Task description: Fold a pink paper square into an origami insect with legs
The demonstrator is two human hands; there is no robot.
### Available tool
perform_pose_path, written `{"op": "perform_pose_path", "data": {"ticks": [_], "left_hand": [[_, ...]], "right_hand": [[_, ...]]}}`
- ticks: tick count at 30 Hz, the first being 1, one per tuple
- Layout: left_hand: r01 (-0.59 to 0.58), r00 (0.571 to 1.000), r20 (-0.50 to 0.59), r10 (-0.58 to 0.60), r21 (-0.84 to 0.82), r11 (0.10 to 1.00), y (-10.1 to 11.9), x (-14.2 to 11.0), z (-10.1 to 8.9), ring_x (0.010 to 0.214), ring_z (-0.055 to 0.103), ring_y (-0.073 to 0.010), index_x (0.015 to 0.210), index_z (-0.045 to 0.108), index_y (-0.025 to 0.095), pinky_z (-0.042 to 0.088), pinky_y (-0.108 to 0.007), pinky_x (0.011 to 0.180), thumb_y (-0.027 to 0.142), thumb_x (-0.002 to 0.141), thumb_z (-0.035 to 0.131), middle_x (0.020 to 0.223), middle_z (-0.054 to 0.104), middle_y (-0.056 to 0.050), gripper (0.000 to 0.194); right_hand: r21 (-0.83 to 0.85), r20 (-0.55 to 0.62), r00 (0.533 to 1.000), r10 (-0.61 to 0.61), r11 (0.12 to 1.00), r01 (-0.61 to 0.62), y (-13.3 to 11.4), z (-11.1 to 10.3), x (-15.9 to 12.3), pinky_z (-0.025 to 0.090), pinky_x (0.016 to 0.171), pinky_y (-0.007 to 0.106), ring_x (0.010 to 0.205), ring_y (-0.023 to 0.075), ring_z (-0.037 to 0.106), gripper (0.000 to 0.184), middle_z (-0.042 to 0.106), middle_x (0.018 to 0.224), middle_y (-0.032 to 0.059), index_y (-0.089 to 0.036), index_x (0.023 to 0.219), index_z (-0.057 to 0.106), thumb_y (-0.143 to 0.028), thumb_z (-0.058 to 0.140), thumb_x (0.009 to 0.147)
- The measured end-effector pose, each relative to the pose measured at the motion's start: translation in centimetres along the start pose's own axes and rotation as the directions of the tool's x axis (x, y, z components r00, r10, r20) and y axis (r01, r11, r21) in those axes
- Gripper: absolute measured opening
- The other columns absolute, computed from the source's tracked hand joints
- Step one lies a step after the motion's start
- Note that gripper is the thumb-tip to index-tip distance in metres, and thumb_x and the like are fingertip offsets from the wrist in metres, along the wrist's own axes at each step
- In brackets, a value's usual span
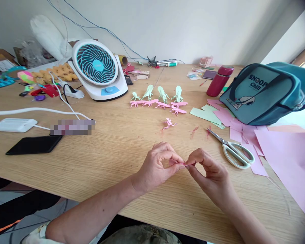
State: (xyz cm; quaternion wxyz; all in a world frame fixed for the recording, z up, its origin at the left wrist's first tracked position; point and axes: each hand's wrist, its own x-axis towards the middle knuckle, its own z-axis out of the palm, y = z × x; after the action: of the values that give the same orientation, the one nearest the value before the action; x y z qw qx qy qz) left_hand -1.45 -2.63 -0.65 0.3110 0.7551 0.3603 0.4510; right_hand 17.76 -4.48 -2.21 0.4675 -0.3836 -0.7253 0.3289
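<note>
Between my fingertips is a small folded piece of pink paper (173, 162), mostly hidden by the fingers. My left hand (159, 164) pinches it from the left with thumb and index finger. From the right, my right hand (209, 171) pinches the same paper, the fingertips of both hands almost touching. Just beyond the hands, a pink folded-paper figure (169, 123) stands by itself on the wooden table (112, 142). Farther back is a row of pink folded-paper insects (162, 104), with several pale green ones (163, 94) behind them.
Scissors (235, 152) lie right of my hands, near pink and green paper pieces (205, 115) and a large pink sheet (287, 162). A red bottle (220, 81) and teal bag (261, 93) stand at right. Left are a fan (98, 67), a phone (33, 145) and cables.
</note>
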Motion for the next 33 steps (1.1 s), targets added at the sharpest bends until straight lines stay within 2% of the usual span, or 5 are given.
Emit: {"op": "perform_pose_path", "data": {"ticks": [15, 24, 33], "left_hand": [[-0.020, 0.999, -0.031, 0.021, 0.026, 0.999, 0.00, 0.01, 0.09, 0.074, 0.060, -0.0151, 0.077, 0.073, 0.015, 0.047, -0.029, 0.077, 0.018, 0.080, 0.076, 0.072, 0.063, -0.003, 0.006], [-0.015, 1.000, -0.010, 0.015, 0.012, 1.000, -0.06, -0.16, 0.09, 0.073, 0.058, -0.0147, 0.076, 0.072, 0.014, 0.045, -0.029, 0.075, 0.017, 0.081, 0.075, 0.071, 0.062, -0.002, 0.007], [-0.057, 0.998, 0.001, 0.057, 0.081, 0.995, 0.02, -0.11, 0.05, 0.075, 0.057, -0.0148, 0.076, 0.070, 0.014, 0.043, -0.030, 0.079, 0.014, 0.083, 0.073, 0.073, 0.061, -0.002, 0.007]], "right_hand": [[-0.007, 0.035, 0.999, -0.040, 0.999, 0.040, 0.18, -0.31, 0.07, 0.043, 0.072, 0.031, 0.078, 0.0151, 0.056, 0.017, 0.059, 0.085, 0.0010, -0.024, 0.093, 0.064, -0.009, 0.059, 0.093], [-0.019, 0.039, 0.997, -0.065, 0.998, 0.065, 0.41, -0.39, -0.04, 0.042, 0.072, 0.031, 0.080, 0.0146, 0.054, 0.022, 0.056, 0.086, 0.0005, -0.026, 0.098, 0.066, -0.007, 0.057, 0.093], [-0.001, 0.061, 0.997, -0.039, 0.999, 0.039, 0.74, -0.35, 0.01, 0.043, 0.073, 0.031, 0.080, 0.0149, 0.055, 0.018, 0.057, 0.087, 0.0009, -0.025, 0.094, 0.064, -0.008, 0.059, 0.093]]}}
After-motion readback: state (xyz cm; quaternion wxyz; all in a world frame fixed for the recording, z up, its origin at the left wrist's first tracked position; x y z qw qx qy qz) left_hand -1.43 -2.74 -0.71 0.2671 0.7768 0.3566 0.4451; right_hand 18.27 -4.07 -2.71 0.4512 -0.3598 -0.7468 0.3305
